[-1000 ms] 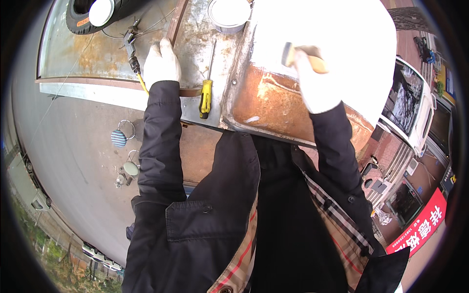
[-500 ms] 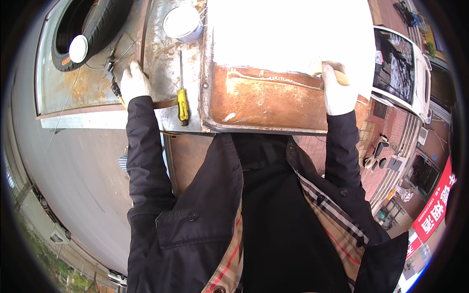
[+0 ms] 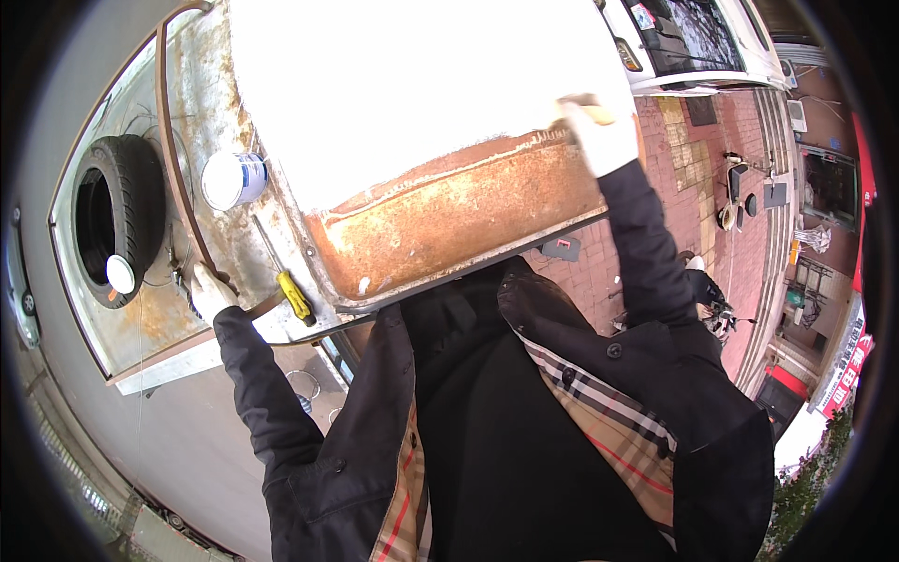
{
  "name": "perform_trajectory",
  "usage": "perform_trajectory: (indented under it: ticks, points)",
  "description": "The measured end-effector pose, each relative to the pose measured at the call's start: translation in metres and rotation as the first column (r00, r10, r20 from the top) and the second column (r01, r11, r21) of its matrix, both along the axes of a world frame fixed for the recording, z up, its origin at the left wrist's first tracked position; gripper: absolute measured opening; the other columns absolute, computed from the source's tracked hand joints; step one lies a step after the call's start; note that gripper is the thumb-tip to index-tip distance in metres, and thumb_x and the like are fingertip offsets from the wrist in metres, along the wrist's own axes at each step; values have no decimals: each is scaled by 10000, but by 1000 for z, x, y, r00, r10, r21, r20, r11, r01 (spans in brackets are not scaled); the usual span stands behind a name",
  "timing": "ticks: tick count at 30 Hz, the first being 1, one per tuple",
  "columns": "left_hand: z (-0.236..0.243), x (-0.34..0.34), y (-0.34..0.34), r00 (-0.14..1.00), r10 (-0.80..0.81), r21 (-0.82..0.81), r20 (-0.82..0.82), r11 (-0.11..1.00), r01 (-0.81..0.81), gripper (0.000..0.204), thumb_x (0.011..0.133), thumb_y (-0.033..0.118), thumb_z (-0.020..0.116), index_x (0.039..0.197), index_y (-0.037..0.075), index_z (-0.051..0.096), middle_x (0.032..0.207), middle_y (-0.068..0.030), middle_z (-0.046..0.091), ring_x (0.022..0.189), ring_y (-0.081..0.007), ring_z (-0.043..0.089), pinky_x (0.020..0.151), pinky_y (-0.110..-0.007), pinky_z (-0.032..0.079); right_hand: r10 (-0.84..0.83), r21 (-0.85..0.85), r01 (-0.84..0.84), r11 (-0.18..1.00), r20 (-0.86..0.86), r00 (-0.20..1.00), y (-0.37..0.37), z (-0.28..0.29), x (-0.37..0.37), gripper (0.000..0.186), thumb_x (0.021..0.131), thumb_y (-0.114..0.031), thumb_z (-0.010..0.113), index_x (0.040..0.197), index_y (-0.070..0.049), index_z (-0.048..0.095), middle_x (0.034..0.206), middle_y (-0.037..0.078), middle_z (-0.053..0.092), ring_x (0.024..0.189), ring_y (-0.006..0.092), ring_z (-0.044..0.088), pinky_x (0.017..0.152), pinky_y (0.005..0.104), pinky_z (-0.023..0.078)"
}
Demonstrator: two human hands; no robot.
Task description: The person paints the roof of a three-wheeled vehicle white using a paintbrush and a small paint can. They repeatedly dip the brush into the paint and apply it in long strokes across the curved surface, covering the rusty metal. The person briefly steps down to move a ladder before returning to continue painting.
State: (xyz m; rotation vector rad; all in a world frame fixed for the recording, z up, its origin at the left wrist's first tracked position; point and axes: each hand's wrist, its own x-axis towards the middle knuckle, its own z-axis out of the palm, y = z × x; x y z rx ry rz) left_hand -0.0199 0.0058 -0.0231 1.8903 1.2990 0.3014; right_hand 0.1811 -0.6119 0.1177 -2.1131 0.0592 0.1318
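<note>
My right hand [image 3: 604,140], gloved in white and blurred, grips a paintbrush [image 3: 597,114] against the panel's far right part. The panel [image 3: 412,75] is bright white over most of its surface, and a rusty orange band [image 3: 459,215] runs along its near edge. A ragged white line marks where the two meet. My left hand [image 3: 212,292], also in a white glove, is closed on a rusty metal bar [image 3: 175,150] left of the panel. Close to that hand lies a screwdriver [image 3: 295,298] with a yellow handle. An open paint can [image 3: 228,182] stands farther back.
A black tyre [image 3: 140,201] lies at the left on the rusty metal surface, with a round white lid [image 3: 120,273] against it. Thin wires trail nearby. Beyond the right side are brick paving [image 3: 688,173] and a parked white vehicle [image 3: 693,80].
My view has turned, so the panel now slants up to the right. My right hand has moved the brush farther along the panel's white edge. The left hand stays at the bar.
</note>
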Motion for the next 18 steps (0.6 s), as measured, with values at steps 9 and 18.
perform_trajectory:
  ticks: [9,18]
  points:
    - [-4,-1,4,999,17,34,-49,999,-15,520,1095,502,466,1016,20,646,675,-67,593,540,-184,544,520,-351,447,-314,-413,464,783,382,869,-171,25,49,214,974,-202,671,1084,-28,731,956,83,762,875,166,712,849,291,547]
    - [-1,3,3,999,-18,102,-41,994,22,552,1078,522,481,1119,3,664,685,-77,585,590,-194,547,562,-355,450,471,-529,-420,737,-44,881,135,24,7,143,925,-232,667,930,-94,705,950,127,713,860,259,732,735,404,611]
